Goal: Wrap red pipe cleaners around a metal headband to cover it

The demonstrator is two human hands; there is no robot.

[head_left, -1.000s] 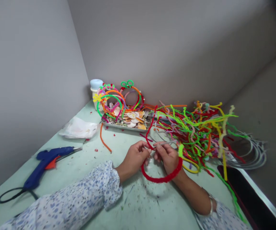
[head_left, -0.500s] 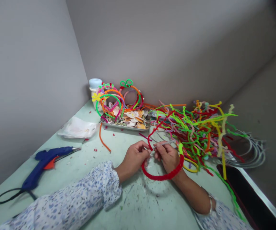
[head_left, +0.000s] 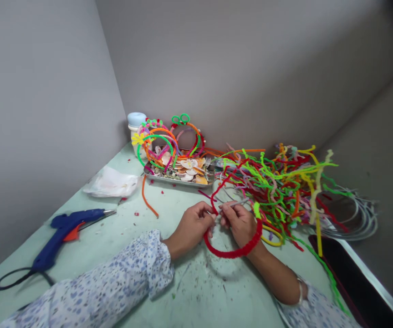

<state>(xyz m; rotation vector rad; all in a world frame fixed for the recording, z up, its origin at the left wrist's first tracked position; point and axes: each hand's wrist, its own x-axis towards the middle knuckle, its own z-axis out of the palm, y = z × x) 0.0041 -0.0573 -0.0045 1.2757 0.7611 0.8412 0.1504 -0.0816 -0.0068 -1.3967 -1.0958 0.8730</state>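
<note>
Wrapping a fuzzy red strand (head_left: pixel 212 193) around a hoop (head_left: pixel 230 254) looks to be the step in hand. The left hand (head_left: pixel 192 228) pinches the strand between thumb and fingers, while the right hand (head_left: pixel 242 227) grips a thin grey strip (head_left: pixel 239 202) just beside it. The red-covered hoop hangs below the fingers, above the table (head_left: pixel 196 296), its lime-green end (head_left: pixel 257 210) near the right hand. By my reading, the next turn calls for a firm pinch and a steady strip; the fingers hide exactly where strand and strip meet.
</note>
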